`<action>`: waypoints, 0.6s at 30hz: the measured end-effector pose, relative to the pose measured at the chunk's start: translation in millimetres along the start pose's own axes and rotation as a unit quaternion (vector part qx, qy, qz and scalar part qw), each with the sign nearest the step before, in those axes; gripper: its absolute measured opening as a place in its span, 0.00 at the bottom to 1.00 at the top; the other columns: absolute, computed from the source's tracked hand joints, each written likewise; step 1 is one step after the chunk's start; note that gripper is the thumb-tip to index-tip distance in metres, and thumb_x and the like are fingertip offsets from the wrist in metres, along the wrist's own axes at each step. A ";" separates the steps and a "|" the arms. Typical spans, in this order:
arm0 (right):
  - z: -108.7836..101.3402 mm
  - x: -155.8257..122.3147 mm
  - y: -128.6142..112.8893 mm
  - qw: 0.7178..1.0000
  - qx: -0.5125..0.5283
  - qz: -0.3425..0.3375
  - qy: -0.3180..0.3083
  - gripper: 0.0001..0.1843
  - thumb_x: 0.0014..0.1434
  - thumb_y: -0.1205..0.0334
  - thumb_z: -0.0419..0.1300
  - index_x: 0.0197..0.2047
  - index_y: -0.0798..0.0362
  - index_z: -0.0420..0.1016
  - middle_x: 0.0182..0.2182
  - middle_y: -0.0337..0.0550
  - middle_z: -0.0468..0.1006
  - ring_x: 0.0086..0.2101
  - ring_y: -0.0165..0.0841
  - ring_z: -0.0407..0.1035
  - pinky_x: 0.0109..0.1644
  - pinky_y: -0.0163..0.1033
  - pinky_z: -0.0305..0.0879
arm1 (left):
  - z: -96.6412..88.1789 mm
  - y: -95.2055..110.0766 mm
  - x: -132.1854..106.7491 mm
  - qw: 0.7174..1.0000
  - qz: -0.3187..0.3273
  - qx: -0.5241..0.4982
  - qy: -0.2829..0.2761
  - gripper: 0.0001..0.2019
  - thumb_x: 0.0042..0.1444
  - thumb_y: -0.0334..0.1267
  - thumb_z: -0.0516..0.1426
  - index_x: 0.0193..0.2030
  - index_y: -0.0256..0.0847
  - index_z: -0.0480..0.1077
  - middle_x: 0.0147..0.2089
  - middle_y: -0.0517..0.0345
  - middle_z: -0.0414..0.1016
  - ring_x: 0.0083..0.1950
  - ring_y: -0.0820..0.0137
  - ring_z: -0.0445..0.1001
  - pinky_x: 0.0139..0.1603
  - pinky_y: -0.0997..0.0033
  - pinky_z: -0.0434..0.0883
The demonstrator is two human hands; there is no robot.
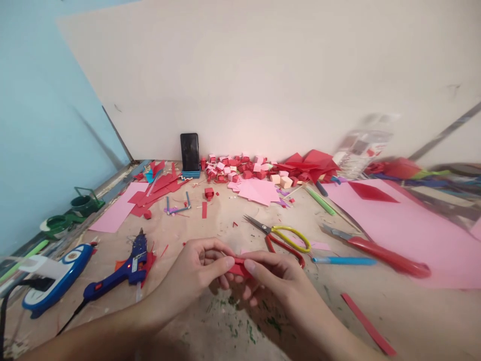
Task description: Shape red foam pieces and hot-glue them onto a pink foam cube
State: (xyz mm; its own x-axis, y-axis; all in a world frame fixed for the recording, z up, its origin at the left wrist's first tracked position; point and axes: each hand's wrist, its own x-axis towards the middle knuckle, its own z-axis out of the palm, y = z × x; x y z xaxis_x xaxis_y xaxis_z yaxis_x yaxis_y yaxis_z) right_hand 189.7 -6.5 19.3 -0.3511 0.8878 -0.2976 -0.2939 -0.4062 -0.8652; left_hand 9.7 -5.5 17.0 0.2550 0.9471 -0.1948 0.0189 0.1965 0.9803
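Both hands meet over the near middle of the table, pinching one small piece of red paper. My left hand grips its left end between thumb and fingers. On the other end, my right hand presses with the thumb on top; the remaining fingers curl underneath. The hands partly cover the paper, so its full shape is hidden. Just beyond my right hand lie scissors with one yellow and one red handle. A thin red paper strip rests to the right of my right forearm.
A blue glue gun and a power strip lie left. Farther back are a phone, several small paper cubes and pink sheets. To the right are a red-handled cutter, a blue pen and a large pink sheet.
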 end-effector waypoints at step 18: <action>-6.9 -0.7 0.9 0.991 -0.127 -0.042 0.002 0.12 0.56 0.54 0.70 0.33 0.55 0.86 0.24 0.44 0.81 0.26 0.30 0.71 0.31 0.33 0.66 | -1.3 -1.2 1.3 1.000 -0.011 0.025 0.000 0.13 0.58 0.45 0.64 0.38 0.34 0.79 0.28 0.52 0.82 0.28 0.69 0.78 0.30 0.73 0.71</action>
State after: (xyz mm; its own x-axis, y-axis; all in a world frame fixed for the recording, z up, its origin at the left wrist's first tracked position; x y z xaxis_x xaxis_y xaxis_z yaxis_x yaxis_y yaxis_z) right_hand 195.8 -6.0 16.0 -0.3306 0.9176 -0.2209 -0.0888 -0.2633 -0.9606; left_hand 8.8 -4.1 15.5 0.2543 0.9428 -0.2158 0.0718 0.2041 0.9763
